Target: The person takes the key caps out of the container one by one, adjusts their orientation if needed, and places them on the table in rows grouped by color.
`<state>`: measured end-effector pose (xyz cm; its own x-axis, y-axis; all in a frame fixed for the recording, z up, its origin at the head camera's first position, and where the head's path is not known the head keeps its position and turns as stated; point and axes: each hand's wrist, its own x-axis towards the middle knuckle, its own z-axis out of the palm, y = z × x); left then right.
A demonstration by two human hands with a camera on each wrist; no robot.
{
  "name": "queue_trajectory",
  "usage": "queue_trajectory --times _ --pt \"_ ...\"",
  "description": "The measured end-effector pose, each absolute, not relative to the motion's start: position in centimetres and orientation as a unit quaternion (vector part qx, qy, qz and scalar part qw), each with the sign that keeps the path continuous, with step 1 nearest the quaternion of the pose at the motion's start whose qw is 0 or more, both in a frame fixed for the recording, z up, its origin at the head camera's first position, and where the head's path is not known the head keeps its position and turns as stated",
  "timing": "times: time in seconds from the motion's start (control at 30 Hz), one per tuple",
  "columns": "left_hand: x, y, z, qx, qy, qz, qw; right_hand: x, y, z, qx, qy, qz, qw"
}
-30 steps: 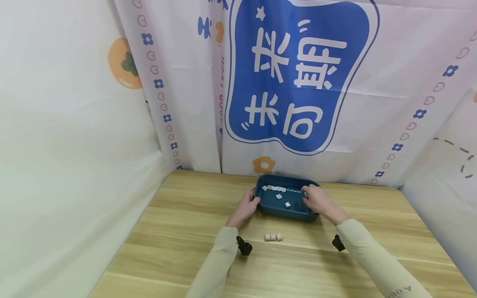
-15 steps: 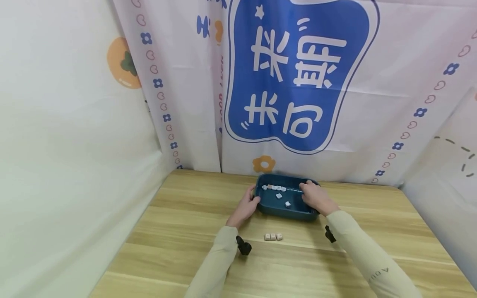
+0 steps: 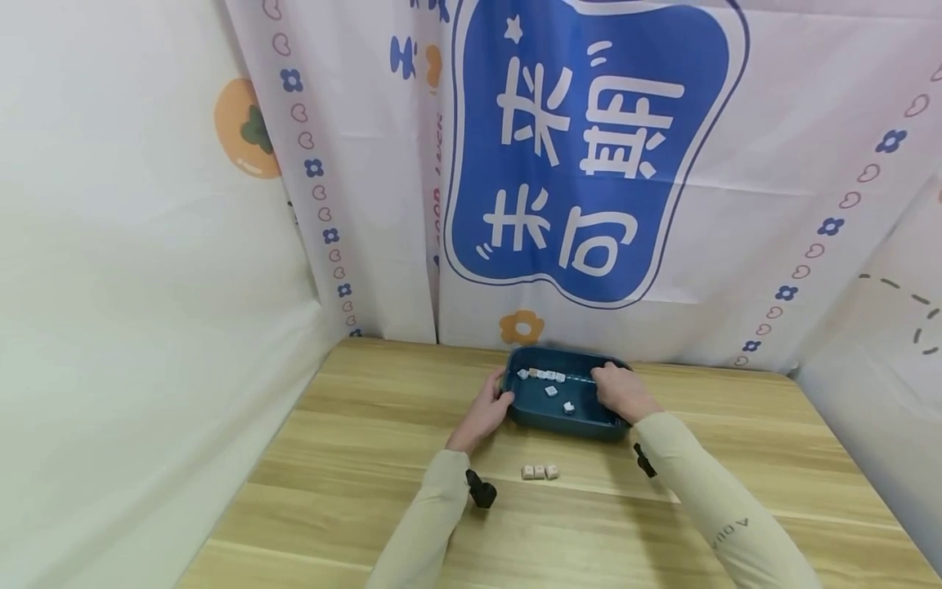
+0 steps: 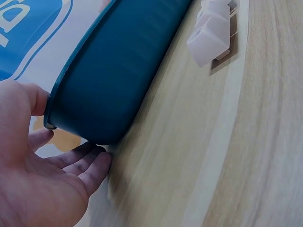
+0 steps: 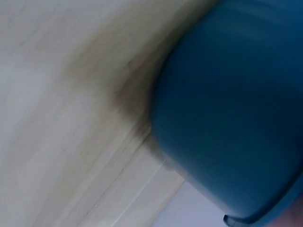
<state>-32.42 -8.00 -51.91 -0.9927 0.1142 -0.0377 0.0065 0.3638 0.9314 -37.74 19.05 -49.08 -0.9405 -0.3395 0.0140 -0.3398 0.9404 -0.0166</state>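
A dark teal plastic tray (image 3: 567,423) stands at the back of the table. My left hand (image 3: 482,415) holds its left end; in the left wrist view the thumb touches the rim and the fingers (image 4: 97,172) touch the lower end wall. My right hand (image 3: 621,393) reaches over the right end, its fingers bent down inside. What those fingertips touch is hidden. Along the tray's back side runs a row of keycaps (image 3: 550,375), mostly white, one orange. Two white keycaps lie apart from it: one (image 3: 551,392) near the middle, another (image 3: 569,407) nearer the front.
Three pale pink keycaps (image 3: 540,472) sit in a row on the wooden table (image 3: 353,458), in front of the tray. A printed white cloth (image 3: 383,270) hangs right behind the table. Black straps with mounts (image 3: 482,488) sit at both wrists.
My right hand and forearm have shifted slightly left and its fingers now reach lower into the tray. My left hand, the tray and the visible keycaps stay in place.
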Motion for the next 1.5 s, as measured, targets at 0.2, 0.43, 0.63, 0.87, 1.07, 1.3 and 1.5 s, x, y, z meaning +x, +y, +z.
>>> queue_trajectory --times 0.2,0.43,0.63,0.87,1.07,1.3,1.5 --pt "-32.5 -8.0 -52.2 0.036 0.829 0.555 0.053 -37.7 18.9 -49.4 0.168 -0.986 -0.008 -0.004" --pt "-32.5 -8.0 -52.3 0.028 0.819 0.569 0.069 -38.0 18.8 -49.4 0.168 -0.986 -0.014 -0.011" --pt "-32.5 -7.9 -52.0 0.022 0.816 0.573 0.070 -38.4 18.8 -49.4 0.169 -0.985 -0.020 -0.011" --pt "-32.5 -7.8 -52.0 0.016 0.817 0.571 0.073 -38.7 19.2 -49.7 0.186 -0.982 0.006 0.023" --pt "-32.5 -7.9 -51.9 0.018 0.820 0.567 0.072 -38.9 19.4 -49.4 0.178 -0.983 0.033 0.039" --pt "-32.5 -7.9 -51.9 0.016 0.820 0.568 0.072 -38.7 19.4 -48.8 0.186 -0.980 0.039 0.062" --pt "-32.5 -7.9 -52.0 0.018 0.821 0.567 0.073 -38.2 19.3 -48.0 0.204 -0.973 0.054 0.089"
